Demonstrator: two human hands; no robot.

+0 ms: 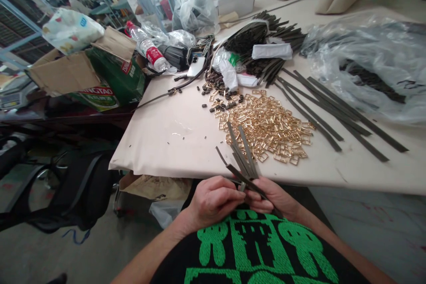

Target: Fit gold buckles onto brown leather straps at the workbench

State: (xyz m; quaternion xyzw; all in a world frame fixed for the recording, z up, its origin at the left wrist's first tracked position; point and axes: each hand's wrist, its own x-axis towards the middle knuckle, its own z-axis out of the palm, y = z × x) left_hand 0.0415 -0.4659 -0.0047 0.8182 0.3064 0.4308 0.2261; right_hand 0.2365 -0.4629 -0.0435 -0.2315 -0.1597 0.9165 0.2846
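Observation:
My left hand (213, 199) and my right hand (271, 197) are close together at the table's near edge, just above my black and green shirt. Both are closed on a bunch of thin dark straps (241, 155) that fan upward from my fingers. A small metal piece shows between my hands on one strap. Just beyond the straps lies a heap of gold buckles (273, 126) on the pale table (166, 137). Small dark loops (219, 97) are scattered behind the buckles.
Long dark straps (333, 106) lie on the right, beside clear plastic sheeting (366, 62). A bundle of straps (259, 40), plastic bags, a water bottle (148, 51) and a phone sit at the back. Cardboard boxes (100, 75) and a black chair (80, 191) stand left.

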